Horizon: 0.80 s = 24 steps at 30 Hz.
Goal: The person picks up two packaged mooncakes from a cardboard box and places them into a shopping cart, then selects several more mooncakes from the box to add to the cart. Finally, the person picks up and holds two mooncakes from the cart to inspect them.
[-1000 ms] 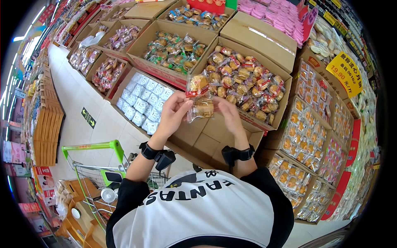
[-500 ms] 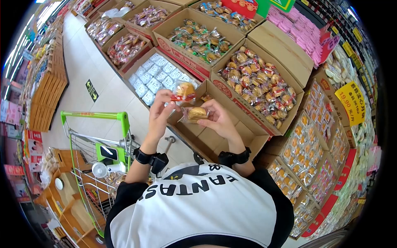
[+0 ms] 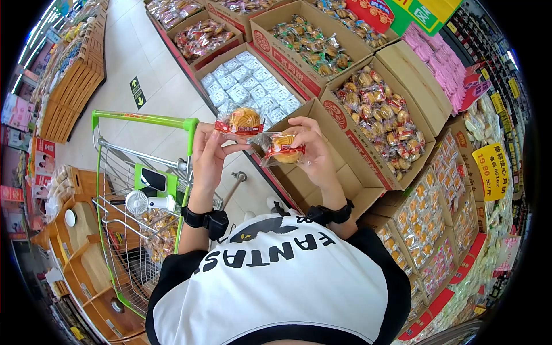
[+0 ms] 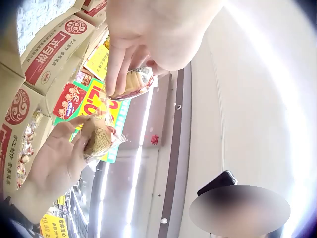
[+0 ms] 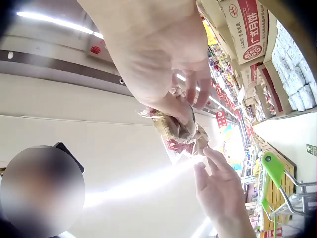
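Observation:
In the head view my left hand (image 3: 208,152) pinches a mooncake (image 3: 245,119) in a clear wrapper with a red band, its patterned top showing. Just right of it and a little lower, my right hand (image 3: 313,150) grips a second wrapped mooncake (image 3: 284,150), also with red print. Both are held up over the near edge of a cardboard box (image 3: 351,187). The left wrist view shows the first mooncake (image 4: 132,83) under the left fingers and the second mooncake (image 4: 101,141) in the right hand. In the right wrist view the right thumb presses along its mooncake (image 5: 171,128).
White square packets fill a box (image 3: 244,86) beyond the hands. A carton of red-wrapped cakes (image 3: 379,115) stands at right, with trays of packed cakes (image 3: 422,215) nearer. At left is a shopping cart (image 3: 146,118) with a phone and small fan. A yellow price sign (image 3: 490,171) hangs at right.
Both mooncakes were close together at the left fingers; the right hand then took hold of the lower one. It has since turned so its red-banded face shows. The head view has shifted.

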Each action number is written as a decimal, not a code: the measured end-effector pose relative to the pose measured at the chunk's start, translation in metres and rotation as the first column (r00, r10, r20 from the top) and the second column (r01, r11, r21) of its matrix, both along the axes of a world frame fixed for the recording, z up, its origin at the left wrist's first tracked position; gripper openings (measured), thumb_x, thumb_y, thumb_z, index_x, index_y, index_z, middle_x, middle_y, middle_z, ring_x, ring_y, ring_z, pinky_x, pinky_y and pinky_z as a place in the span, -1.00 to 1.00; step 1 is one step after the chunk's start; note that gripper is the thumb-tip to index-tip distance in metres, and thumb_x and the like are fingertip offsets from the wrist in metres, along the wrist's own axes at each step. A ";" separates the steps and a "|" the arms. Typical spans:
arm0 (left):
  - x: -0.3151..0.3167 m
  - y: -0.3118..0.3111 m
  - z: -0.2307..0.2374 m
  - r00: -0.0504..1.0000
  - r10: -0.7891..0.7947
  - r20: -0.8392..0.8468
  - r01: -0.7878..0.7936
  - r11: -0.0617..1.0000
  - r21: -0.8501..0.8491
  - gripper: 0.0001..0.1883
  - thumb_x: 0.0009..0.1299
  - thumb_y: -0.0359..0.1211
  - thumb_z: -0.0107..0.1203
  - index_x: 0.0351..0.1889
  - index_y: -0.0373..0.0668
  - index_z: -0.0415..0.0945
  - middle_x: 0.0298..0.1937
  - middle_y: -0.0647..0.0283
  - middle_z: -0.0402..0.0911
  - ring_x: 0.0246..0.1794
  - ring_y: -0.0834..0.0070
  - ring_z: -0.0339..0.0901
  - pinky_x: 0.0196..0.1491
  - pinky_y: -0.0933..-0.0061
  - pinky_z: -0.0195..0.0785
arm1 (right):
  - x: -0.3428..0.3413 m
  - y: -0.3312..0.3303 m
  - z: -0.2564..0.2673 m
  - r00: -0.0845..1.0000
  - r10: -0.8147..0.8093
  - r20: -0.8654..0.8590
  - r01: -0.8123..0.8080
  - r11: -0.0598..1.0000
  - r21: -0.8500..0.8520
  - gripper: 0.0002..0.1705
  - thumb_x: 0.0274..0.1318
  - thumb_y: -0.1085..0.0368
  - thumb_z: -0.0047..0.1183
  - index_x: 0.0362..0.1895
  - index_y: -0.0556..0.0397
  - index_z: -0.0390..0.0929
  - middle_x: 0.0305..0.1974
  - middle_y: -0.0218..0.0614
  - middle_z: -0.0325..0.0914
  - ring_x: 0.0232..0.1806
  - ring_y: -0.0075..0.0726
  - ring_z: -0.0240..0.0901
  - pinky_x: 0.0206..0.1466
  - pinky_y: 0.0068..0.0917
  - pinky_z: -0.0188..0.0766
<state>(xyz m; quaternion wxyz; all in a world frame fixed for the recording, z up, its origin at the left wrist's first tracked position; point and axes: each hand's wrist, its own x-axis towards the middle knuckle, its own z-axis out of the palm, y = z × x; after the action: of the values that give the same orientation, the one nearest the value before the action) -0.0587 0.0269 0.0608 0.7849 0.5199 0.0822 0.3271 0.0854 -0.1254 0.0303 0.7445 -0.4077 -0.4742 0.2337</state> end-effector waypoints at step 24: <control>-0.069 -0.005 0.000 0.968 0.251 0.016 -0.246 0.959 -0.137 -0.88 0.36 -0.33 -0.28 -0.38 -0.15 0.15 -0.34 0.15 0.43 -0.41 0.42 0.46 -0.33 0.37 0.42 | -0.048 0.016 0.018 0.945 0.303 -0.126 -0.311 0.949 -0.047 -0.61 -0.17 0.52 -0.09 -0.13 0.11 0.28 0.07 -0.19 0.06 0.15 -0.30 0.05 0.15 -0.40 0.07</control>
<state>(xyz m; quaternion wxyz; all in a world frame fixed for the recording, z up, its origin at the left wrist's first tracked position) -0.1278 0.0217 0.0611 0.7720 0.4459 0.1557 0.4253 0.0375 -0.1092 0.0479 0.7117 -0.3389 -0.4792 0.3861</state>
